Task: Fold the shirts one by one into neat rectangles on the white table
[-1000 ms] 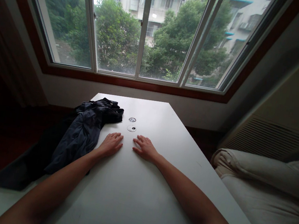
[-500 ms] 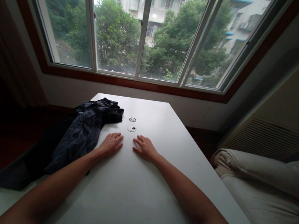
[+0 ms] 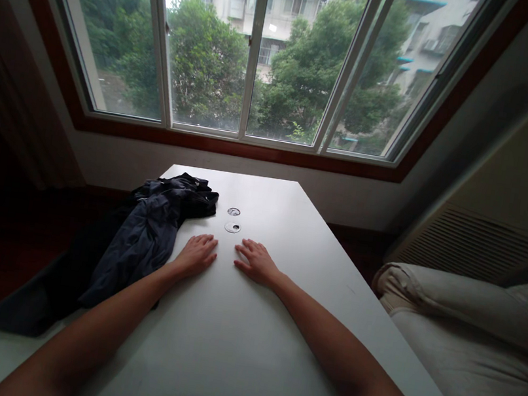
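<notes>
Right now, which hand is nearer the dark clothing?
Left. The left hand lies just right of the dark clothing; the right hand lies farther right, beyond the left hand.

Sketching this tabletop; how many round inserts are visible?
2: the far insert, nearer the window, and the near insert, just beyond the left hand and right hand. The clothing could hide others.

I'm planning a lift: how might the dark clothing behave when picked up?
The dark clothing will probably sag, given its loose, crumpled folds. It may slide off if pushed outward, since part overhangs the white table.
</notes>
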{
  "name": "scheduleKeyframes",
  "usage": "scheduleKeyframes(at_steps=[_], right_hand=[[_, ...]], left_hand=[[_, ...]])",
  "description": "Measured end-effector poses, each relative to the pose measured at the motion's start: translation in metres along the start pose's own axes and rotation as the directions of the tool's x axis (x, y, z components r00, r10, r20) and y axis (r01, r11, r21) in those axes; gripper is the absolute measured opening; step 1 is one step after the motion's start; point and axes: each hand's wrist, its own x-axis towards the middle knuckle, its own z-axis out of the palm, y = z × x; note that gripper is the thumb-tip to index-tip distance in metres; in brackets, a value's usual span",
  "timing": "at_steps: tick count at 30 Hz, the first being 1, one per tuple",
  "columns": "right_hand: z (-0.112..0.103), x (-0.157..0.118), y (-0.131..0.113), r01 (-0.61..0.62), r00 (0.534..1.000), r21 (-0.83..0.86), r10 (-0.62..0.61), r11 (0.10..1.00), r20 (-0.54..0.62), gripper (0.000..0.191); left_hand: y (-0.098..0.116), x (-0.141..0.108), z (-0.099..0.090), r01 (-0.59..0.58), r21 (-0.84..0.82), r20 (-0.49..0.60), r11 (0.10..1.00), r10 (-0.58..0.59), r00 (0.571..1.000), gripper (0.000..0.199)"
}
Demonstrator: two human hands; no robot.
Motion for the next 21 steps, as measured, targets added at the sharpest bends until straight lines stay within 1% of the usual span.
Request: scheduleKeyframes(at_steps=[15,21], right_hand=[[-0.0019,-0.0002,-0.0011,-0.001,1.0,0.005,0.001,1.0,-0.001,0.06],[-0.0023,0.0002,-0.0011,-0.005,1.0,0.007,0.005,1.0,0.016,0.06]], left_hand=[[-0.0017,0.0005,0.0012,0.0,0.002,0.005,1.0,0.0,1.0,0.048],[-0.002,0.0004,0.0015,-0.001,0.015,0.004,1.0,0.001,1.0,0.048]])
